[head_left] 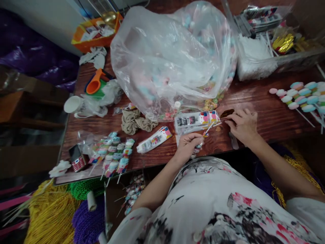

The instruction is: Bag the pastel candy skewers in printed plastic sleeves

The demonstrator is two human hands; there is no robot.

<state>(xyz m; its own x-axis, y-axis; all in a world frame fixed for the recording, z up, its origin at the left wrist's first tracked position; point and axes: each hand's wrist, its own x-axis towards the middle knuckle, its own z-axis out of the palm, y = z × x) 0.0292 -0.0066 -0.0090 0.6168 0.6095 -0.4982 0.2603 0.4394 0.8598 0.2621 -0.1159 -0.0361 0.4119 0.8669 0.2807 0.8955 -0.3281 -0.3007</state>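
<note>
My left hand (189, 145) is closed around a marshmallow skewer (198, 146) in a clear bag, its white stick slanting up to the right. Part of the skewer is hidden by my fingers. My right hand (243, 125) pinches at the near end of a small bundle of dark gold twist ties (226, 113) lying on the table. Between and beyond my hands lies a stack of printed clear bags (196, 120), and a smaller pile of the same bags (154, 139) rests left of my left hand.
A big clear sack of marshmallows (172, 57) fills the table's back. Bagged skewers (116, 152) and a phone (77, 157) lie at the left edge. Unwrapped marshmallow skewers (304, 96) are at the right, below a clear bin (291, 62). A tan cloth (137, 122) lies mid-left.
</note>
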